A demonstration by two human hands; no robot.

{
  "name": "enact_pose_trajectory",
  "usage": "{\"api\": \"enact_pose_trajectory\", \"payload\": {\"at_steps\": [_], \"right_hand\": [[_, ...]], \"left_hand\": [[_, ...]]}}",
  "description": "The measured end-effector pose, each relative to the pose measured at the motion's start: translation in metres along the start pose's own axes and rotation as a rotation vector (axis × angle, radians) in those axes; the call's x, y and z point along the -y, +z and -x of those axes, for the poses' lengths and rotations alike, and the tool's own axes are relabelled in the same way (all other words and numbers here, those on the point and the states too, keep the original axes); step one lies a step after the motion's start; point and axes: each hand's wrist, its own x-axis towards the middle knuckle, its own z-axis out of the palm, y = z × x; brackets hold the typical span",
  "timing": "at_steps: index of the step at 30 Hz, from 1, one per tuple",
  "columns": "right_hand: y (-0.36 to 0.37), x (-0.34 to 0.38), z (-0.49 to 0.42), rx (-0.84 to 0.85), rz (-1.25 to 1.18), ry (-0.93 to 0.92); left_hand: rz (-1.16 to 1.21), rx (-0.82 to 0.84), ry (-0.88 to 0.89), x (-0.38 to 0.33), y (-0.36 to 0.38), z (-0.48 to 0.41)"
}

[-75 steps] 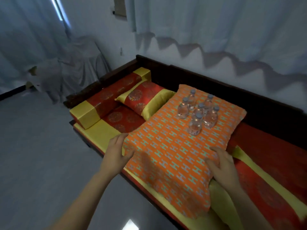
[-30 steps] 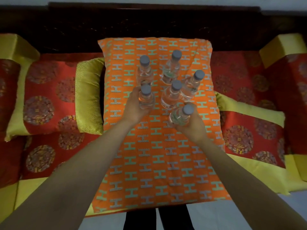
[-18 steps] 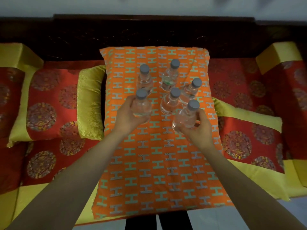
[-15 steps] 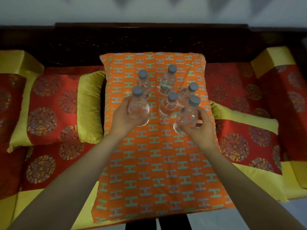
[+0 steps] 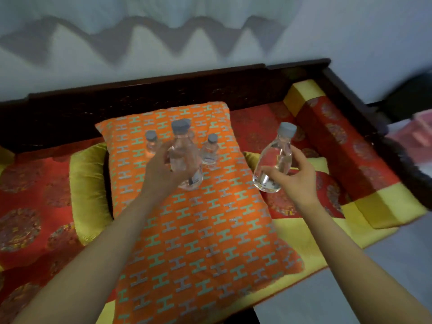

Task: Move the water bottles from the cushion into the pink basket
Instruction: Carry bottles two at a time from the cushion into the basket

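An orange cushion [image 5: 201,230] with a teal and grey pattern lies on a red and yellow bench. My left hand [image 5: 163,174] grips a clear water bottle [image 5: 183,153] with a grey cap, lifted above the cushion. My right hand [image 5: 294,178] grips a second bottle [image 5: 274,160], held up over the bench just right of the cushion. Two small bottles still show standing on the cushion's far half, one on the left [image 5: 151,143] and one on the right [image 5: 211,149]; others are partly hidden behind my left hand. The pink basket is not clearly visible.
A red and yellow pillow [image 5: 88,192] lies left of the cushion. A red and yellow bolster [image 5: 346,160] runs along the bench's right end. The dark wooden backrest [image 5: 163,90] stands behind. Grey floor [image 5: 350,288] lies at the lower right. A blurred reddish object [image 5: 418,134] sits at the right edge.
Both hands have lifted their bottles off the cushion. The right hand has carried its bottle to the right, past the cushion's edge. The view has swung to the right.
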Motion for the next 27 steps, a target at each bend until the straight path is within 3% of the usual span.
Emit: {"api": "enact_pose_trajectory", "payload": {"at_steps": [9, 19, 27], "right_hand": [[-0.170, -0.014, 0.038, -0.232, -0.002, 0.078], [-0.391, -0.064, 0.101, -0.409, 0.021, 0.164], [-0.527, -0.104, 0.116, -0.508, 0.045, 0.215]], "left_hand": [[0.013, 0.123, 0.138, -0.091, 0.112, 0.020], [0.075, 0.353, 0.219, -0.217, 0.305, 0.095], [0.066, 0.405, 0.268, -0.298, 0.431, 0.123]]}}
